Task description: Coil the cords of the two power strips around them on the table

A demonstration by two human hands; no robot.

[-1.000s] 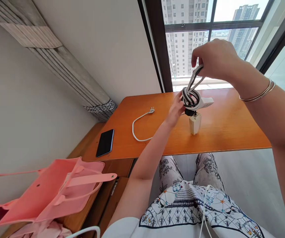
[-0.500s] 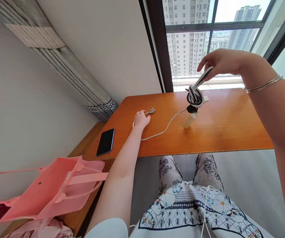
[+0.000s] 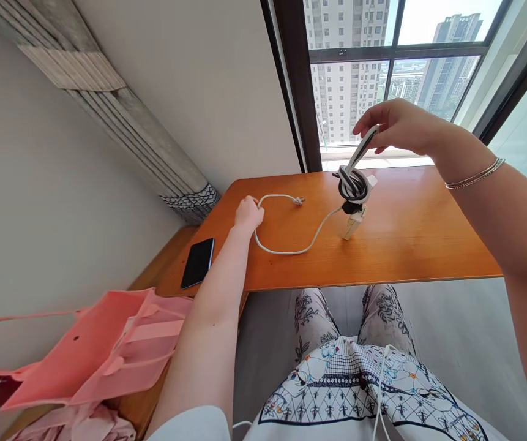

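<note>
My right hand pinches the upper loop of a bundle of black and white cables, holding it up over the far side of the wooden table. Below the bundle hangs a pale, block-shaped piece, its lower end close to or touching the tabletop. A white cord runs from the bundle in a curve across the table to my left hand. That hand is closed on the cord, near the table's left part. Past it, the cord bends right and ends in a plug lying on the wood.
A black phone lies on the left of the orange-brown table. Left of my forearm stands an open pink bag with pink cloth below. Beyond the table are a window and a gathered curtain.
My left hand has moved left along the table with the cord, and more cord shows between it and the plug. The plug sits farther right. My right hand and the bundle shifted slightly left.
</note>
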